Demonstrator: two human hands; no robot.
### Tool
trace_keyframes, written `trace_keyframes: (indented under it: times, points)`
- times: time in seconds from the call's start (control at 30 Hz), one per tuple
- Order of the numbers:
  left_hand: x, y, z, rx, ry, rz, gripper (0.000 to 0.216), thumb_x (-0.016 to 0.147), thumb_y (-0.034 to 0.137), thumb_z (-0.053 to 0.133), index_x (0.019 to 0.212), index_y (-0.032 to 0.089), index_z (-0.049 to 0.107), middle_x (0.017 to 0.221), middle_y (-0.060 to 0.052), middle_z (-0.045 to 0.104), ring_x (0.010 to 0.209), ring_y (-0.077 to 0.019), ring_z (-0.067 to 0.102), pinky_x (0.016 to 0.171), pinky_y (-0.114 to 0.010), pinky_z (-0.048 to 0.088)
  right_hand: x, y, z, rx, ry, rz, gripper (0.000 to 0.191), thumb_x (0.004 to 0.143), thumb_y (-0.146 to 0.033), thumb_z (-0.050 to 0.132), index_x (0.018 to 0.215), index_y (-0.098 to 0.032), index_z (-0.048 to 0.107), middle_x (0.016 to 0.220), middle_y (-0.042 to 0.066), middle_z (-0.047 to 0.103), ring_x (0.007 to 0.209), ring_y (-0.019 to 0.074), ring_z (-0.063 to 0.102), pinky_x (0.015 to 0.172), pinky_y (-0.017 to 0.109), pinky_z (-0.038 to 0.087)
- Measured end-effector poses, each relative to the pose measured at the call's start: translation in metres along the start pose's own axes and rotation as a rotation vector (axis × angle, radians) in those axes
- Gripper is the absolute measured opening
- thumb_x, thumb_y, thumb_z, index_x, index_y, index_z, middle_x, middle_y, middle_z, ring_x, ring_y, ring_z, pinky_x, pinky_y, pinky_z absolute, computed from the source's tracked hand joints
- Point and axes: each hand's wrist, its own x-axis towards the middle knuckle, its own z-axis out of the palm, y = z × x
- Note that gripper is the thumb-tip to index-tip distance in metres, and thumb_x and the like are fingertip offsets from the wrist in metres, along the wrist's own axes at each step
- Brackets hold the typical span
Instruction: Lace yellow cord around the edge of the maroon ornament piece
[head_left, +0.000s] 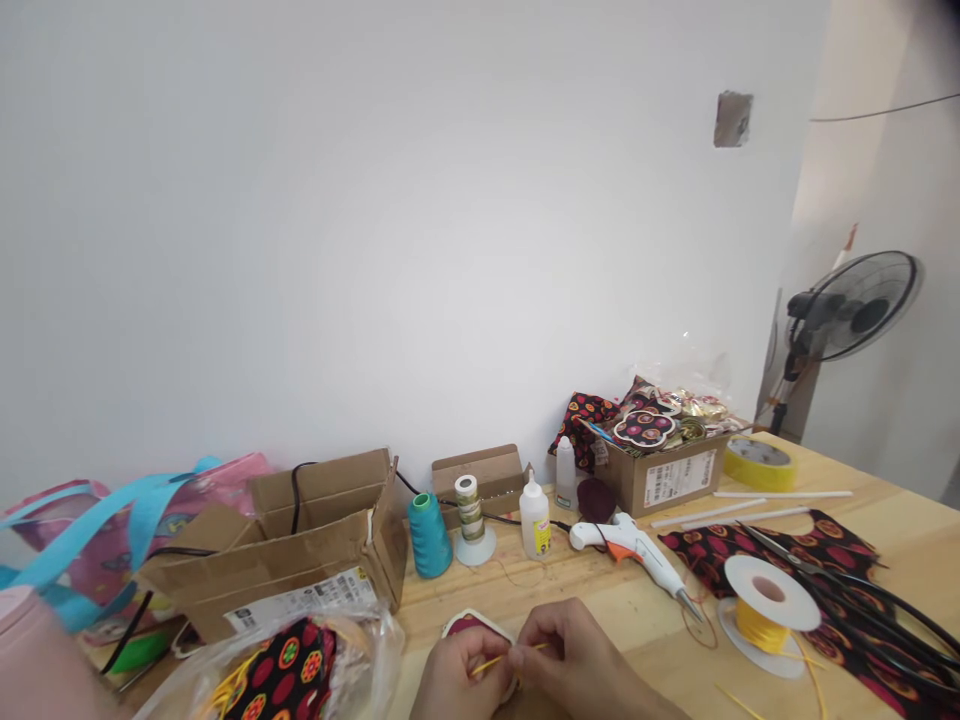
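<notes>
Both my hands are at the bottom edge of the head view, over a wooden table (600, 610). My left hand (454, 680) and my right hand (570, 655) pinch a thin yellow cord (499, 660) between their fingertips. Just behind the fingers lies a small white-edged piece covered in dark red fabric (472, 625), partly hidden by my left hand. Both hands have their fingers closed on the cord.
A white glue gun (630, 545) lies to the right, beside a spool of yellow cord (765, 605) on patterned fabric with scissors (787, 560). Behind are a glue bottle (535, 520), a teal thread cone (429, 535), cardboard boxes (300, 550), yellow tape (761, 462) and a fan (855, 310).
</notes>
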Motion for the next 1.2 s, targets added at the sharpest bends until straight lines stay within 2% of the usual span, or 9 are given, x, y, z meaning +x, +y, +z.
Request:
trace_keyframes:
  times: [0.13, 0.23, 0.4, 0.53, 0.67, 0.8, 0.87, 1.0, 1.2]
  points:
    - [0.0, -0.001, 0.003, -0.021, 0.047, 0.038, 0.018, 0.056, 0.029, 0.06, 0.055, 0.012, 0.061, 0.053, -0.003, 0.06, 0.056, -0.0165, 0.055, 0.053, -0.024, 0.041, 0.005, -0.004, -0.002, 0.428, -0.143, 0.092, 0.023, 0.063, -0.033, 0.052, 0.055, -0.013, 0.059, 0.036, -0.009, 0.032, 0.034, 0.0035, 0.022, 0.035, 0.017, 0.015]
    - [0.001, -0.003, 0.004, -0.075, 0.073, 0.077, 0.015, 0.055, 0.027, 0.062, 0.056, 0.012, 0.061, 0.054, -0.002, 0.059, 0.056, -0.0153, 0.054, 0.053, -0.023, 0.04, 0.008, -0.011, -0.009, 0.686, -0.196, 0.243, 0.02, 0.062, -0.022, 0.042, 0.061, -0.013, 0.059, 0.031, -0.011, 0.024, 0.028, 0.0027, 0.011, 0.032, 0.018, 0.006]
    - [-0.001, 0.001, 0.004, -0.143, 0.022, 0.062, 0.019, 0.057, 0.03, 0.062, 0.061, 0.012, 0.062, 0.053, -0.001, 0.058, 0.051, -0.0124, 0.052, 0.049, -0.021, 0.038, 0.007, -0.016, -0.013, 0.765, -0.179, 0.361, 0.026, 0.058, -0.012, 0.037, 0.072, -0.015, 0.059, 0.027, -0.012, 0.028, 0.026, 0.003, 0.013, 0.031, 0.017, 0.005]
    - [-0.003, 0.005, 0.003, -0.139, -0.015, 0.068, 0.019, 0.06, 0.03, 0.059, 0.064, 0.012, 0.064, 0.055, -0.002, 0.06, 0.053, -0.013, 0.052, 0.05, -0.021, 0.037, 0.006, -0.012, -0.007, 0.624, -0.233, 0.271, 0.024, 0.063, -0.021, 0.049, 0.083, -0.013, 0.06, 0.03, -0.011, 0.036, 0.025, 0.0023, 0.022, 0.03, 0.016, 0.01]
    - [-0.003, 0.004, 0.003, -0.154, -0.034, 0.045, 0.017, 0.06, 0.026, 0.059, 0.065, 0.011, 0.066, 0.052, -0.002, 0.061, 0.05, -0.0125, 0.051, 0.047, -0.02, 0.036, 0.005, -0.008, 0.0, 0.328, -0.212, 0.181, 0.037, 0.065, -0.033, 0.052, 0.095, -0.012, 0.056, 0.035, -0.01, 0.037, 0.028, 0.0032, 0.027, 0.031, 0.015, 0.015]
    - [-0.005, 0.007, 0.001, -0.168, -0.086, 0.002, 0.014, 0.061, 0.022, 0.058, 0.064, 0.011, 0.066, 0.05, -0.001, 0.059, 0.048, -0.0113, 0.05, 0.047, -0.02, 0.035, 0.0, -0.006, 0.002, -0.129, -0.127, -0.097, 0.022, 0.067, -0.02, 0.045, 0.083, -0.017, 0.061, 0.044, -0.007, 0.043, 0.036, 0.0046, 0.033, 0.037, 0.015, 0.022]
    - [-0.006, 0.009, 0.0, -0.175, -0.105, -0.002, 0.014, 0.06, 0.023, 0.06, 0.063, 0.011, 0.066, 0.052, -0.001, 0.061, 0.051, -0.012, 0.052, 0.049, -0.02, 0.036, -0.002, -0.005, 0.001, -0.321, -0.096, -0.215, 0.023, 0.066, -0.014, 0.044, 0.08, -0.02, 0.061, 0.047, -0.006, 0.048, 0.039, 0.0055, 0.036, 0.04, 0.015, 0.025]
    - [-0.006, 0.01, 0.002, -0.194, -0.123, 0.005, 0.023, 0.056, 0.032, 0.064, 0.064, 0.011, 0.065, 0.052, -0.001, 0.06, 0.05, -0.0111, 0.051, 0.048, -0.02, 0.035, -0.003, -0.002, -0.001, -0.503, -0.042, -0.246, 0.029, 0.065, -0.016, 0.046, 0.09, -0.025, 0.059, 0.051, -0.005, 0.056, 0.041, 0.0073, 0.04, 0.043, 0.016, 0.027]
    - [-0.003, 0.003, 0.003, -0.184, -0.087, -0.006, 0.031, 0.054, 0.042, 0.063, 0.056, 0.01, 0.062, 0.043, 0.002, 0.053, 0.042, -0.0084, 0.045, 0.043, -0.019, 0.031, -0.002, -0.003, -0.001, -0.548, -0.04, -0.221, 0.023, 0.068, -0.021, 0.047, 0.087, -0.027, 0.059, 0.057, -0.004, 0.061, 0.048, 0.0091, 0.05, 0.047, 0.016, 0.031]
